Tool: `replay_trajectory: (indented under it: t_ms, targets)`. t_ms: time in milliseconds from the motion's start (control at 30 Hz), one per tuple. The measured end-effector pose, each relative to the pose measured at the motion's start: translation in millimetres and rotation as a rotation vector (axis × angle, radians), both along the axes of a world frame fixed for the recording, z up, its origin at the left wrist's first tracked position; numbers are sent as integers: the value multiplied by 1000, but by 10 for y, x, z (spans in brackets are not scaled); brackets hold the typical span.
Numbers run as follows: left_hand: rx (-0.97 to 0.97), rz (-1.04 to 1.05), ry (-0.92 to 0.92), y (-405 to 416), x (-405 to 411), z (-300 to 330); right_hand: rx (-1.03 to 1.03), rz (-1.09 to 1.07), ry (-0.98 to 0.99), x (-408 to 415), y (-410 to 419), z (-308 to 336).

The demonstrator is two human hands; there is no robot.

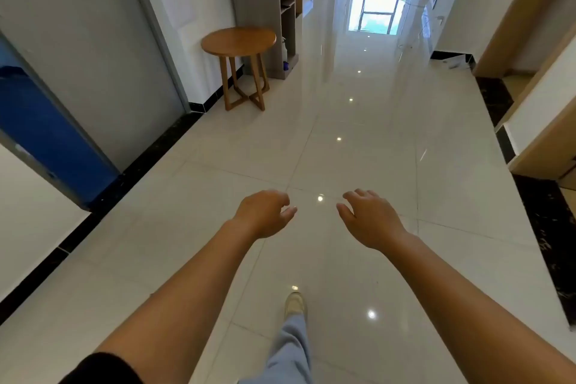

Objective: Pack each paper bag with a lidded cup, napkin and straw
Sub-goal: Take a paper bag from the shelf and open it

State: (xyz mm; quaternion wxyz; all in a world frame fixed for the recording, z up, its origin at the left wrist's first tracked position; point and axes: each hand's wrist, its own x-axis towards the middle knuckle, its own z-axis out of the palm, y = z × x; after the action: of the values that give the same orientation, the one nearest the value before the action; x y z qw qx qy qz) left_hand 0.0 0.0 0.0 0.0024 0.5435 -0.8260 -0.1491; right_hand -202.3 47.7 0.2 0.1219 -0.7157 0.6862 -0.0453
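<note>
No paper bag, cup, napkin or straw shows in the head view. My left hand (pixel 265 215) is stretched out in front of me over the tiled floor, fingers loosely curled and holding nothing. My right hand (pixel 369 218) hangs beside it at the same height, fingers relaxed and spread a little, also holding nothing. A gap of floor separates the two hands.
I stand in a corridor with a glossy white tile floor (pixel 358 140). A round wooden side table (pixel 238 39) stands at the left wall beside a grey shelf unit (pixel 274 9). A grey door (pixel 90 50) is on the left. My foot (pixel 294 304) is forward.
</note>
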Motion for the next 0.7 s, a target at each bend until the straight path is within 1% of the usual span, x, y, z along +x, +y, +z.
replay_trajectory:
  t_ms: [133, 233, 367, 500, 700]
  targets:
    - [-33, -16, -86, -719, -101, -31, -34, 3, 29, -124, -658, -61]
    - [-46, -33, -148, -1368, -182, -57, -35, 43, 132, -231, -1271, -69]
    - [-77, -30, -173, -2251, -264, 11, -23, 68, 209, -373, -2095, -40]
    - [-90, -47, -186, -3023, -385, 88, -17, 69, 210, -482, -2855, 16]
    - [-71, -72, -181, -3948, -716, 72, 0, 67, 184, -758, -3806, 11]
